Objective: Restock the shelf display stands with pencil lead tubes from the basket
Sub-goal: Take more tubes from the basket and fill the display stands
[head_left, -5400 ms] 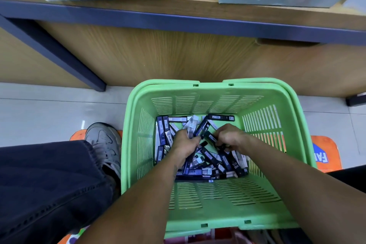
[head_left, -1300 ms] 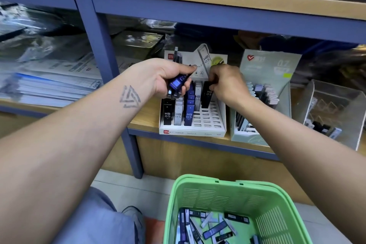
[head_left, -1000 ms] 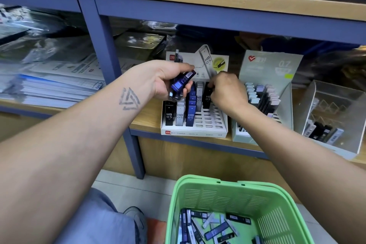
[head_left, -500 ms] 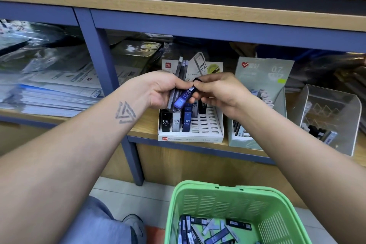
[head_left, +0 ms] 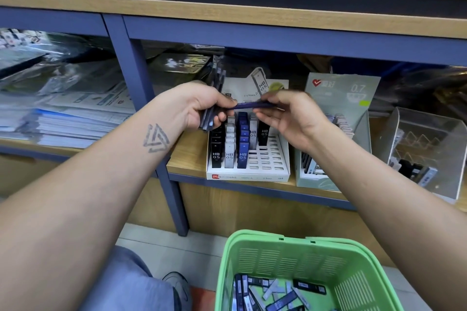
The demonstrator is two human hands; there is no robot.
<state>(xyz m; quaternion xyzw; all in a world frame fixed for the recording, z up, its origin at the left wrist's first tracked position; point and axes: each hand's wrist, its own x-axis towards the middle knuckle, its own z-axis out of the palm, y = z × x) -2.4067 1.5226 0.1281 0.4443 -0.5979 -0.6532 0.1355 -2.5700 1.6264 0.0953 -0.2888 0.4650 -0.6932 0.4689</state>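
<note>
My left hand (head_left: pixel 199 108) grips a bundle of lead tubes (head_left: pixel 214 98) upright in front of the shelf. My right hand (head_left: pixel 288 116) pinches one blue tube (head_left: pixel 246 106) lying level between both hands, its left end still at my left fingers. Right below stands the white display stand (head_left: pixel 267 159), with rows of black, grey and blue HB 0.5 tubes on its left side and open slots on its right. The green basket (head_left: pixel 283 255) sits on the floor at the bottom, holding several loose tubes.
A pale green 0.7 display stand (head_left: pixel 338 98) is right of the white one, and a clear acrylic holder (head_left: pixel 429 149) with a few tubes farther right. A blue shelf post (head_left: pixel 141 88) and stacked paper packs (head_left: pixel 63 118) lie to the left. My shoe (head_left: pixel 177 285) is by the basket.
My right hand left the stand's slots and came up to my left hand, where it took hold of one blue tube from the bundle and turned it level.
</note>
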